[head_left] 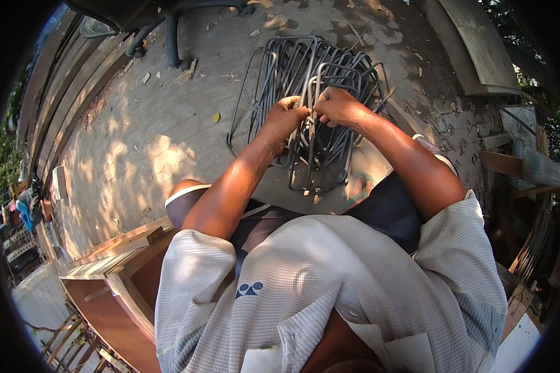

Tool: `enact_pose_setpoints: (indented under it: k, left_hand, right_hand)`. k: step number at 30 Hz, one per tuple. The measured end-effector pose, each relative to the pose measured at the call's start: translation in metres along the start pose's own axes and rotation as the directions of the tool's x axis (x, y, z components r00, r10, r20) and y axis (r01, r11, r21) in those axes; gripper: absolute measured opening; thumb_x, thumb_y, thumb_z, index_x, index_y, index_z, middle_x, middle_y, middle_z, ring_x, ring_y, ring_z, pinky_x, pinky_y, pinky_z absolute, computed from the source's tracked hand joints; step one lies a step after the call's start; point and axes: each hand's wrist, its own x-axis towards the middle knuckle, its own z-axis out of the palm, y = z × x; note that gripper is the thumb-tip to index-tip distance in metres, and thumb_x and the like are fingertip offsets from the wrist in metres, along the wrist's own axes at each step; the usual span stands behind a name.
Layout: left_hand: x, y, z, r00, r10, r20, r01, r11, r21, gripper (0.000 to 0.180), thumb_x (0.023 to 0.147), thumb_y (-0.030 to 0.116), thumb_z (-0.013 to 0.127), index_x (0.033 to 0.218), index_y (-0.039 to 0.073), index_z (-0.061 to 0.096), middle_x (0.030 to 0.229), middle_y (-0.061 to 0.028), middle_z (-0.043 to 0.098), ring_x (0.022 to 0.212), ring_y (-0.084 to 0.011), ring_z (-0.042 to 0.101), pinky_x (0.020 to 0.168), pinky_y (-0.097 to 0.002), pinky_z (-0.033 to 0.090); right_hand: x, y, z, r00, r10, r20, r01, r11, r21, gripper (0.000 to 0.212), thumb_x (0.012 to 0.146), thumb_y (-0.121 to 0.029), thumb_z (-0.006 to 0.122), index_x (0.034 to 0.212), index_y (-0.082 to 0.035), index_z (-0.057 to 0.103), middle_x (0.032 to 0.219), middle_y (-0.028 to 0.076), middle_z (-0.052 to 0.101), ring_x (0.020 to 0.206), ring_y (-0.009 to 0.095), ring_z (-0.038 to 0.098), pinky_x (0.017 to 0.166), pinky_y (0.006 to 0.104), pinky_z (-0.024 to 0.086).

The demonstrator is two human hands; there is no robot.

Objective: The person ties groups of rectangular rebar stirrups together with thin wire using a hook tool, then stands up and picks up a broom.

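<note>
A heap of rebar stirrups (282, 59), grey steel rods bent into rectangular loops, stands on the ground in front of my knees. My left hand (286, 119) is closed around a rod at the near middle of the heap, thumb toward the centre. Opposite it, my right hand (338, 107) is closed with its fingertips on the upright rods of the same stirrup. The two hands almost meet. Whatever small thing might lie between the fingertips is hidden. Lower ends of several loops hang below my hands, between my legs.
Long wooden planks (59, 81) lie at the far left, near dark metal legs (173, 46). A wooden frame (115, 273) stands beside my left side. At the right are a board (479, 43) and stacked scrap wood (503, 163). A sandalled foot (358, 188) shows below the heap.
</note>
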Motion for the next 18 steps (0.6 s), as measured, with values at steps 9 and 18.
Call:
enact_pose_setpoints:
  k: [9, 18]
  left_hand:
    - [0.001, -0.023, 0.009, 0.970, 0.176, -0.166, -0.122, 0.949, 0.292, 0.070, 0.074, 0.028, 0.076, 0.134, -0.001, 0.054, 0.114, -0.0198, 0.067, 0.102, -0.0254, 0.066, 0.085, -0.0358, 0.051]
    - [-0.026, 0.007, 0.004, 0.826, 0.541, -0.161, -0.383, 0.747, 0.544, 0.055, 0.078, 0.019, 0.068, 0.127, -0.004, 0.058, 0.124, -0.0256, 0.059, 0.120, -0.0375, 0.056, 0.103, -0.0424, 0.044]
  right_hand:
    - [-0.008, 0.004, 0.015, 0.996, 0.082, 0.042, -0.089, 0.974, 0.206, 0.029, 0.092, -0.029, 0.062, 0.116, -0.014, 0.055, 0.096, -0.001, 0.063, 0.080, 0.010, 0.062, 0.067, 0.0299, 0.051]
    - [-0.028, -0.016, 0.019, 0.993, 0.095, 0.071, -0.108, 0.971, 0.215, 0.043, 0.092, -0.028, 0.061, 0.130, -0.009, 0.051, 0.110, 0.001, 0.060, 0.093, 0.013, 0.059, 0.083, 0.0326, 0.046]
